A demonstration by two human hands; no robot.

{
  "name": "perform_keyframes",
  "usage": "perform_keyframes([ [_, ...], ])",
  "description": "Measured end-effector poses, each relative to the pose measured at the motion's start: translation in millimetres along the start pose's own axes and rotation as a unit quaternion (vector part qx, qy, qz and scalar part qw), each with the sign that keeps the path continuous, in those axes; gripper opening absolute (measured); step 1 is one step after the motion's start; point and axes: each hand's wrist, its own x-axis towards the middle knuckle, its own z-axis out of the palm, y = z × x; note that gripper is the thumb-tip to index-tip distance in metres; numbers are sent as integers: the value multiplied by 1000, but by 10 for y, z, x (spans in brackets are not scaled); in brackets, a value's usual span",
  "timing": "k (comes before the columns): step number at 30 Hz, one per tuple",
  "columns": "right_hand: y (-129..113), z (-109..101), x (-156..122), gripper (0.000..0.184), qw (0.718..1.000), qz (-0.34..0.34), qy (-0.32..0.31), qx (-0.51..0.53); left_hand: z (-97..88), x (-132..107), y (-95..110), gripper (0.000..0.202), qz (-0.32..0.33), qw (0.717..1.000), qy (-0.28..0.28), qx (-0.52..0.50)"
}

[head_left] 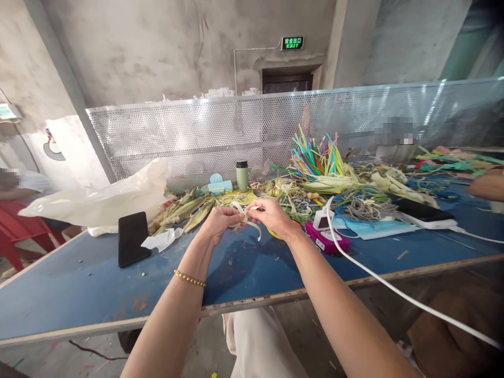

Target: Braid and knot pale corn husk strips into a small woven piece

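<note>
Above the blue table, my left hand (219, 222) and my right hand (272, 215) meet, fingertips close together. Between them is a pale husk strip (258, 231), pinched by both hands, with one end curling down on the right side. The strip's middle is partly hidden by my fingers. Just behind the hands lie dried corn husks (201, 214) and a tangle of loose husk pieces (285, 191). A yellow round edge (273, 233) shows under my right hand.
A black phone (134, 239) and white paper scrap (162, 240) lie left. Behind stand a green tumbler (242, 177) and colourful strips (315, 157). At right are a purple box (326, 239), a white cable (370, 278), a blue mask (378, 228) and another person's arm (488, 185).
</note>
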Motion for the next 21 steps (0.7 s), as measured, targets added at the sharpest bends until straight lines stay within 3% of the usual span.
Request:
perform_keyframes([
  [11, 38, 15, 34, 22, 1000, -25, 19, 0, 6, -20, 25, 30, 0, 1000, -8, -1],
  [16, 76, 28, 43, 30, 997, 43, 66, -12, 23, 22, -26, 33, 15, 998, 53, -39],
  [21, 60, 40, 13, 38, 997, 64, 7, -51, 32, 64, -59, 33, 63, 991, 111, -31],
])
